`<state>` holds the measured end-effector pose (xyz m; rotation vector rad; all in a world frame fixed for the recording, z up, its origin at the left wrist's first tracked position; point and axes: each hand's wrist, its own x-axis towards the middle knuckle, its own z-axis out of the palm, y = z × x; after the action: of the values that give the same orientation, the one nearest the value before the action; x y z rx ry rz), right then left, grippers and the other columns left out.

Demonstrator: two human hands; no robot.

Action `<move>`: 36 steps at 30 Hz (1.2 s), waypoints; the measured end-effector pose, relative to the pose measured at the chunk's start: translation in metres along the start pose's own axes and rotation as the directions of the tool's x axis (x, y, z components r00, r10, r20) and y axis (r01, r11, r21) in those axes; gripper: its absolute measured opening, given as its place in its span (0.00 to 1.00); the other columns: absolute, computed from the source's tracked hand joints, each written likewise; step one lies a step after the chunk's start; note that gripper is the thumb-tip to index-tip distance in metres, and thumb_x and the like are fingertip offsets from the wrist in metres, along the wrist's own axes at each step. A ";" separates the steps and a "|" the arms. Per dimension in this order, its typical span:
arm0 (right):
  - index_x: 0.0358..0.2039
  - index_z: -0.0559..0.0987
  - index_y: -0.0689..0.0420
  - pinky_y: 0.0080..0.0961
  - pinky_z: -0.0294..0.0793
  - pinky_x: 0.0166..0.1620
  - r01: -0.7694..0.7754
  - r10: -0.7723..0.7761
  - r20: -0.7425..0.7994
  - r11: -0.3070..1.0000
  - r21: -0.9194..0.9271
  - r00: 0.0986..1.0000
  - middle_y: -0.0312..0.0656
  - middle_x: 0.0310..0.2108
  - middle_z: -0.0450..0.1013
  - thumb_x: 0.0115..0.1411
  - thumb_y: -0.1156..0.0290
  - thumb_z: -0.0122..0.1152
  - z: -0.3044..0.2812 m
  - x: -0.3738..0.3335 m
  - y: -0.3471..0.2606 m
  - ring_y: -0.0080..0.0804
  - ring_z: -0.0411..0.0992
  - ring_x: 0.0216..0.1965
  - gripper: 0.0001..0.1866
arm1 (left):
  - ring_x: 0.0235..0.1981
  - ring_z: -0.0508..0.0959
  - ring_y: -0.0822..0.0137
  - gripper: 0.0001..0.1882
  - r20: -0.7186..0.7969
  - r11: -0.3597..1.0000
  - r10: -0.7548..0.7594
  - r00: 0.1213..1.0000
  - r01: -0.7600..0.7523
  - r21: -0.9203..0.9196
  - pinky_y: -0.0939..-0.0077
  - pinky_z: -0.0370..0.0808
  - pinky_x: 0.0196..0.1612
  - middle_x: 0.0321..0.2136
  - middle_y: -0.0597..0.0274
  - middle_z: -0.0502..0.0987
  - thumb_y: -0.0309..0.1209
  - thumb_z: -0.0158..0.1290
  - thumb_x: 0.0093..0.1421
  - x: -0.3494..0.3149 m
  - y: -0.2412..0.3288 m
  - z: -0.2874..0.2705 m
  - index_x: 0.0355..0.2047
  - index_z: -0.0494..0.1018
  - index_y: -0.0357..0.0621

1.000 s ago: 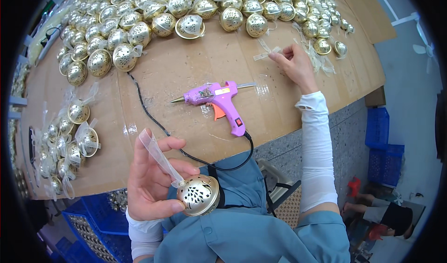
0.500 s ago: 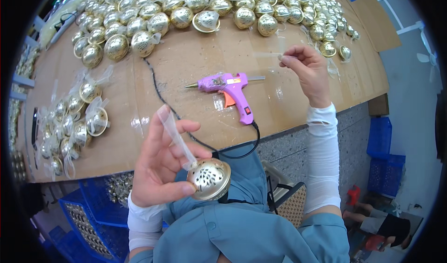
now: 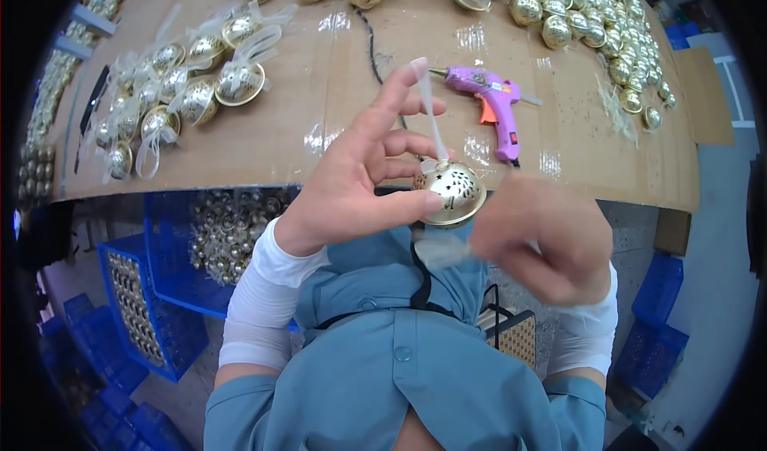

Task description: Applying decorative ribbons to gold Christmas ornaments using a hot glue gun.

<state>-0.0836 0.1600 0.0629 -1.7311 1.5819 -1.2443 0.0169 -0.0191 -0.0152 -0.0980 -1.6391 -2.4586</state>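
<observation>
My left hand [image 3: 351, 163] holds a gold bell ornament [image 3: 451, 189] with star-shaped and leaf-like cutouts, thumb on its side. From its top a sheer white ribbon [image 3: 431, 115] runs up taut to the raised index fingertip. Close to the right of the bell, my right hand [image 3: 551, 235] is curled and blurred by motion. A pale translucent strip [image 3: 443, 251], smeared too, trails from its fingers below the bell. Beyond the hands, a purple glue gun [image 3: 499, 107] with an orange trigger lies on the cardboard-covered table [image 3: 319, 123].
Several ribboned gold bells [image 3: 240, 82] lie in a cluster on the table's left. Many more gold bells [image 3: 557, 31] cover the far side. A black cord [image 3: 371, 47] crosses the cardboard. Blue crates [image 3: 172, 251] with metal parts stand below the table's left edge.
The view has shifted leftward and down. My right hand has come from over the table to beside the bell. The left hand still holds the bell, its ribbon stretched up to the fingertip.
</observation>
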 end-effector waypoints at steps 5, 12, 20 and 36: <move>0.39 0.65 0.62 0.20 0.70 0.31 -0.114 0.089 -0.178 0.984 -0.137 0.980 0.41 0.29 0.70 0.48 0.87 0.57 0.019 0.003 0.017 0.26 0.71 0.30 0.18 | 0.43 0.71 0.68 0.49 0.035 0.984 0.097 0.995 -0.101 0.144 0.78 0.71 0.42 0.52 0.53 0.58 0.20 0.58 0.45 -0.010 -0.006 -0.001 0.63 0.42 0.47; 0.42 0.62 0.61 0.18 0.70 0.33 -0.133 0.069 -0.213 0.944 -0.302 0.975 0.40 0.29 0.69 0.47 0.88 0.58 0.024 0.010 0.021 0.24 0.71 0.31 0.22 | 0.42 0.73 0.67 0.53 0.089 0.908 0.146 0.985 -0.169 0.383 0.74 0.70 0.46 0.54 0.49 0.58 0.21 0.61 0.41 -0.013 -0.002 -0.005 0.63 0.39 0.41; 0.41 0.64 0.61 0.16 0.66 0.29 -0.278 0.211 -0.237 0.913 -0.298 0.948 0.37 0.26 0.68 0.45 0.87 0.59 0.022 0.015 0.018 0.20 0.68 0.27 0.22 | 0.45 0.74 0.66 0.52 0.120 0.858 0.221 0.968 -0.251 0.449 0.74 0.69 0.46 0.55 0.48 0.59 0.20 0.61 0.41 -0.013 -0.008 -0.002 0.63 0.41 0.40; 0.37 0.69 0.60 0.15 0.65 0.26 -0.346 0.266 -0.245 0.853 -0.391 0.932 0.34 0.23 0.65 0.41 0.84 0.64 0.019 0.017 0.006 0.18 0.64 0.24 0.21 | 0.45 0.73 0.61 0.53 0.096 0.930 0.158 0.983 -0.181 0.320 0.69 0.69 0.50 0.56 0.46 0.55 0.19 0.60 0.41 -0.019 -0.008 -0.001 0.63 0.39 0.43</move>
<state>-0.0724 0.1386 0.0538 -1.5420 2.2804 -0.9638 0.0341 -0.0146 -0.0257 -0.2674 -1.9538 -2.0476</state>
